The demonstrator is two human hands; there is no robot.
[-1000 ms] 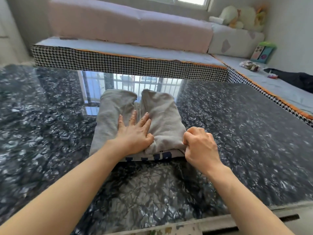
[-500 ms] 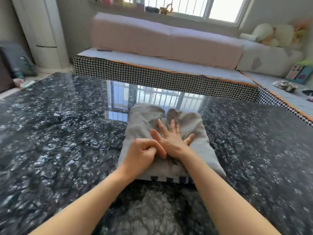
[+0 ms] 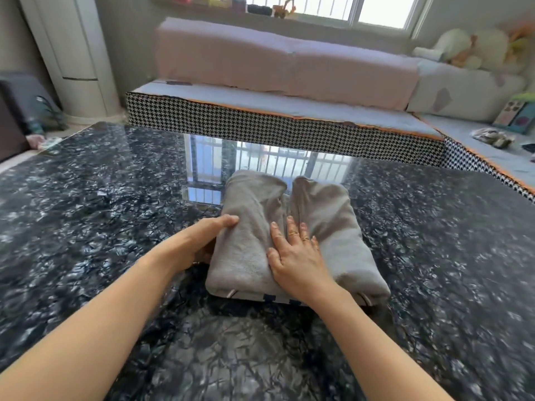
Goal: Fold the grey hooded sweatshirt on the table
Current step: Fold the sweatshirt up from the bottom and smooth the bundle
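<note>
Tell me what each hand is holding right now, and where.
Left hand grips the grey sweatshirt at its left edge; right hand only presses flat on top.

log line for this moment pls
sweatshirt: folded bundle on table | left hand: grips left edge | right hand: flat on top

Behind the glossy black marbled table [image 3: 86, 212] runs a low bench [image 3: 260, 120] with houndstooth edging, pink cushions [image 3: 275, 62] along it. Above the bench, a bright barred window [image 3: 333, 8]; stuffed toys [image 3: 469, 47] at the bench's right end.
</note>
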